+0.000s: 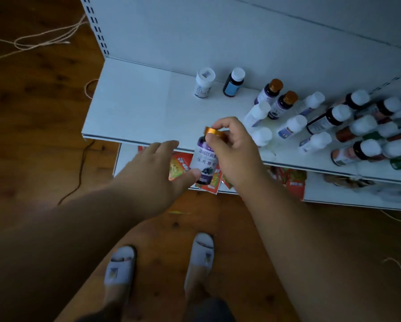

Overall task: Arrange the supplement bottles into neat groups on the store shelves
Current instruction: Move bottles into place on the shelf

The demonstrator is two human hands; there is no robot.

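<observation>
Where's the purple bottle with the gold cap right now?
In the head view it is centre frame, off the shelf: the right hand grips the purple bottle by its cap, the left hand touching its base.

Matt white metal shelf [136, 108], glossy dark plastic bottle [204, 156] with shiny orange-gold cap [214, 132], knotty wooden floor [32, 112].

Right hand [229, 147] gripping gold-capped purple bottle [205, 159] at white shelf [136, 108] edge; left hand [157, 168] open, thumb touching bottle's base.
</observation>
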